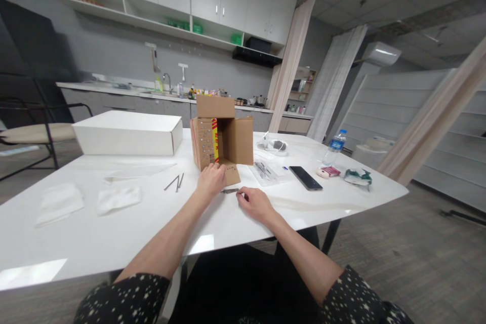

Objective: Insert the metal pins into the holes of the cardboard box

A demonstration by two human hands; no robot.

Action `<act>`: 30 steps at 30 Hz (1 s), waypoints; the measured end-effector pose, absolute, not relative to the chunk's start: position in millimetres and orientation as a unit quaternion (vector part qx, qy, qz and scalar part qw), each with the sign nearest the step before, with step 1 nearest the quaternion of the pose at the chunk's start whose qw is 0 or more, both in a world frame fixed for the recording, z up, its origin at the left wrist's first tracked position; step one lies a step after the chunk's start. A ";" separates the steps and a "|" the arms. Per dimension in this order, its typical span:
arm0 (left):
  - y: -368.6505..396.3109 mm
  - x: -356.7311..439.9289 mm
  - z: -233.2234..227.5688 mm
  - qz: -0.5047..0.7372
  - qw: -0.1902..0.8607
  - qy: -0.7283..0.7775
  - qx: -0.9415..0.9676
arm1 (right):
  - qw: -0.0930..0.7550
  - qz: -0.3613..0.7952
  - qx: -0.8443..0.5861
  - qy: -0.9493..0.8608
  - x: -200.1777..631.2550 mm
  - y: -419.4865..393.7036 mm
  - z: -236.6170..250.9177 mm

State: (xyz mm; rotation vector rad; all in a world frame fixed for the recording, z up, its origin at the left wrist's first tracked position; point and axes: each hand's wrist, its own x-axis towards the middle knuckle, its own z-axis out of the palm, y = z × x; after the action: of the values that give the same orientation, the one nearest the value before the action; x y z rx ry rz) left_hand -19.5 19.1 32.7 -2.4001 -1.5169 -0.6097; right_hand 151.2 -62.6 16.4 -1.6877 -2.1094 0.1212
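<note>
An open cardboard box (224, 136) lies on its side on the white table (114, 233), its flaps spread and its opening facing me. My left hand (211, 180) rests against the box's lower front flap, fingers curled. My right hand (255, 202) lies on the table just right of it, fingertips pinching or touching a small dark metal piece (230, 191) that lies flat between both hands. Whether the right hand grips that piece is hard to tell.
A large white box (129, 133) stands at the back left. Thin metal rods (174, 182) and white cloths (117, 197) lie to the left. Right of the cardboard box are a plastic bag of tools (265, 169), a phone (306, 177), a water bottle (334, 147) and a chair (34, 134).
</note>
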 end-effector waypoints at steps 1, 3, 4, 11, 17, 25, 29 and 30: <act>19.5 -20.1 33.1 -0.207 0.117 -0.521 -0.820 | 0.214 0.045 -0.612 -0.760 151.2 -62.6 16.7; 20.3 -20.2 32.9 -0.203 0.115 -0.522 -0.820 | 0.211 0.047 -0.613 -0.760 151.1 -62.4 16.9; 20.7 -19.9 32.5 -0.202 0.114 -0.523 -0.820 | 0.210 0.047 -0.612 -0.761 151.2 -62.3 16.8; 23.0 -16.3 27.9 -0.209 0.114 -0.526 -0.816 | 0.215 0.050 -0.609 -0.762 150.9 -63.2 17.7; 21.6 -15.2 27.4 -0.209 0.115 -0.519 -0.821 | 0.214 0.051 -0.612 -0.760 150.5 -63.5 18.1; 19.0 -18.6 32.8 -0.205 0.112 -0.534 -0.812 | 0.225 0.046 -0.606 -0.762 151.9 -61.9 14.8; 20.4 -19.5 32.0 -0.200 0.109 -0.538 -0.812 | 0.222 0.046 -0.607 -0.761 151.9 -61.9 15.6; 20.5 -19.6 32.0 -0.200 0.110 -0.538 -0.811 | 0.223 0.046 -0.607 -0.761 152.0 -61.7 15.4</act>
State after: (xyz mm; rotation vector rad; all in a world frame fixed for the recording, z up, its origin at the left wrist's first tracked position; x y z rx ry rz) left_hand -19.6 20.5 32.0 -2.3851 -1.5812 -0.5880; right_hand 152.0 -61.7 15.4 -1.6776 -2.1022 0.1262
